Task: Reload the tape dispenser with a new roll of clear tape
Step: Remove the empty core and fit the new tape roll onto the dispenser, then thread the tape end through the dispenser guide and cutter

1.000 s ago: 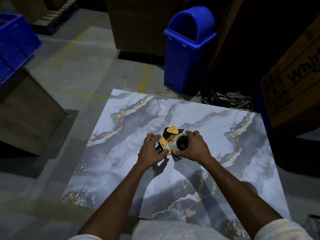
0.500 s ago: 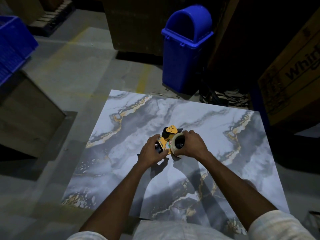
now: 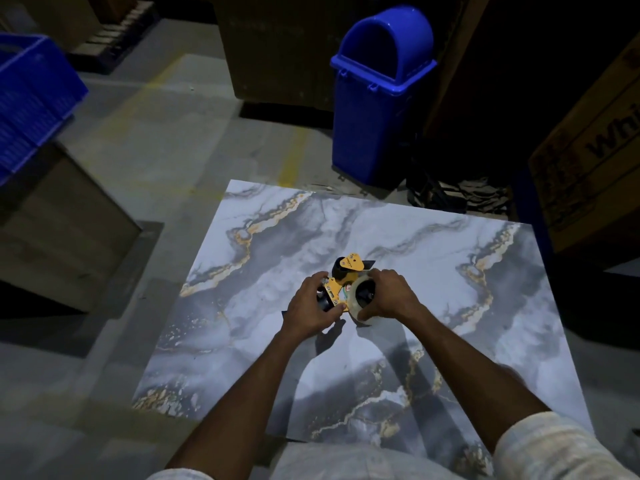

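From my head camera, looking down: my left hand (image 3: pixel 310 306) is wrapped around the black handle end of the tape dispenser (image 3: pixel 337 287), fingers curled closed on it, thumb lying along the yellow side plate. My right hand (image 3: pixel 386 294) is clamped over the roll of clear tape (image 3: pixel 360 299) — fingers arched across its far rim, thumb at the near edge — and the roll's dark core faces up toward me. The roll sits pressed against the right side of the dispenser's yellow frame; I cannot tell whether it is fully seated on the hub, since my fingers cover the joint. The dispenser's yellow flap and black front end stick out on the far side, just past my knuckles.

Both hands and the dispenser are held just above the marbled slab (image 3: pixel 450 271), roughly at its middle, and their shadows fall on the near part of it. The slab is grey-white with gold veins and lies on the concrete floor (image 3: pixel 138 140).

Farther off, a blue bin (image 3: pixel 377 98) with a domed lid stands beyond the slab's far edge. A blue crate (image 3: pixel 27 98) sits at the far left, and a cardboard box (image 3: pixel 588 161) with dark lettering stands at the right. The light is dim.
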